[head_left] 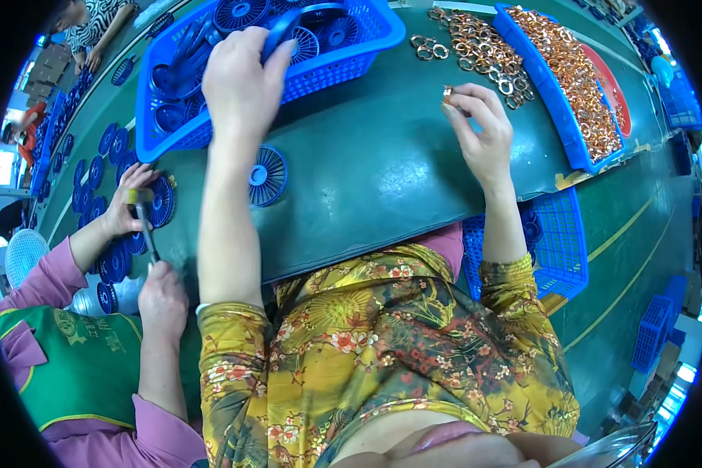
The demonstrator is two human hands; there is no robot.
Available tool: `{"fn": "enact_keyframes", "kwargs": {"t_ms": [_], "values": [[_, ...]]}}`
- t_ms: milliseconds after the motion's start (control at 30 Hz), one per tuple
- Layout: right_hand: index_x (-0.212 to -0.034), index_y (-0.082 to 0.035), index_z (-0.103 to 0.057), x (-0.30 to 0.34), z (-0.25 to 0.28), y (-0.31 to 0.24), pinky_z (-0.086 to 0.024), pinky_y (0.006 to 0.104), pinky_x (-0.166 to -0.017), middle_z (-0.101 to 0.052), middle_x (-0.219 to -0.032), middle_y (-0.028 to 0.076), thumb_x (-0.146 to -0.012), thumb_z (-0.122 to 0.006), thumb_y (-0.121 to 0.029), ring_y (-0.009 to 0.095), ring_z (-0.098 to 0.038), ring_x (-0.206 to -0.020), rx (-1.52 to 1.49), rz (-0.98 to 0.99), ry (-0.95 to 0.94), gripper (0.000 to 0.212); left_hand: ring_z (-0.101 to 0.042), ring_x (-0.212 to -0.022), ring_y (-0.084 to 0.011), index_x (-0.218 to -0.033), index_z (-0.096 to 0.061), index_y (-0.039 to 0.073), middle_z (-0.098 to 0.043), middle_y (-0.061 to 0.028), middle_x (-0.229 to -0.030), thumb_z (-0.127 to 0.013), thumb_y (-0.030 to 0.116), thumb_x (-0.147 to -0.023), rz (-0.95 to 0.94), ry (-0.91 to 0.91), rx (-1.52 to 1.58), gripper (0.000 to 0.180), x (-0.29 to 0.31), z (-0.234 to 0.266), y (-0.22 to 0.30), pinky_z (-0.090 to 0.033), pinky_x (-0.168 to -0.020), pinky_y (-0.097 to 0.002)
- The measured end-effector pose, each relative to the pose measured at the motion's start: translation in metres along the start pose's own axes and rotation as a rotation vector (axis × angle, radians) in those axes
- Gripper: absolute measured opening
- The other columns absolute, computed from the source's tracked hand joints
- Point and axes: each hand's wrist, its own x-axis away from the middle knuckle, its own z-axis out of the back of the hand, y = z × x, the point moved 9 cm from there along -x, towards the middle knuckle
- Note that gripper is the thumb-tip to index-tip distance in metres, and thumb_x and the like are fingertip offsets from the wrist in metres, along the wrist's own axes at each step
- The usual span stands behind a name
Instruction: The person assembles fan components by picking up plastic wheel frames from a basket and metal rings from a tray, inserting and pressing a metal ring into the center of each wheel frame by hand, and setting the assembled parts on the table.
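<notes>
Over a blue plastic basket (152,117) reaches my left hand (242,82), its fingers closed on a blue plastic fan grille (281,35) whose edge shows beside the thumb. More round blue grilles fill that basket. My right hand (485,132) is raised above the green table (366,195) and pinches a small copper-coloured ring (448,92) between thumb and fingertips. One spoked blue disc (267,176) lies flat on the table, beside my left forearm. Behind my right hand spreads a loose pile of copper-coloured rings (480,48).
A long blue tray (540,97) heaped with rings stands at the right, against a red dish (615,101). Below the table edge sits another blue basket (561,242). To my left, a co-worker's hands hold a yellow-headed hammer (146,214) and a blue disc (161,201).
</notes>
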Motion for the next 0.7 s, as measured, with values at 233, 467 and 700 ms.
{"fn": "enact_keyframes", "kwargs": {"t_ms": [233, 467, 700], "values": [[-0.089, -0.008, -0.068, 0.014, 0.006, -0.078, -0.048, 0.0316, -0.064, -0.063, -0.086, 0.006, -0.066, -0.077, -0.001, 0.022, -0.059, -0.074, 0.0, 0.336, 0.093, 0.025, -0.047, -0.071, -0.0079, -0.095, -0.054, 0.002, -0.055, -0.0022, -0.08, -0.061, 0.018, -0.094, 0.572, 0.06, 0.876, 0.018, 0.081, 0.004, 0.052, -0.043, -0.065, -0.0258], [-0.084, -0.01, -0.066, 0.02, -0.012, -0.112, -0.049, 0.0321, -0.064, -0.062, -0.083, 0.003, -0.063, -0.078, -0.004, 0.021, -0.06, -0.073, 0.014, 0.467, 0.032, 0.025, -0.051, -0.085, -0.0071, -0.106, -0.054, 0.002, -0.058, -0.002, -0.092, -0.045, 0.029, -0.102, 0.922, -0.26, 1.267, 0.029, 0.12, -0.04, 0.062, -0.045, -0.077, -0.0244], [-0.084, -0.006, -0.059, 0.012, -0.039, -0.108, -0.046, 0.0351, -0.065, -0.06, -0.087, 0.006, -0.072, -0.071, -0.006, 0.025, -0.059, -0.076, 0.08, 0.321, -0.268, 0.017, -0.061, -0.078, -0.0197, -0.119, -0.043, 0.001, -0.062, -0.0135, -0.089, -0.052, 0.02, -0.096, 0.705, -0.29, 0.964, 0.031, 0.116, -0.028, 0.072, -0.049, -0.071, -0.0345]]}}
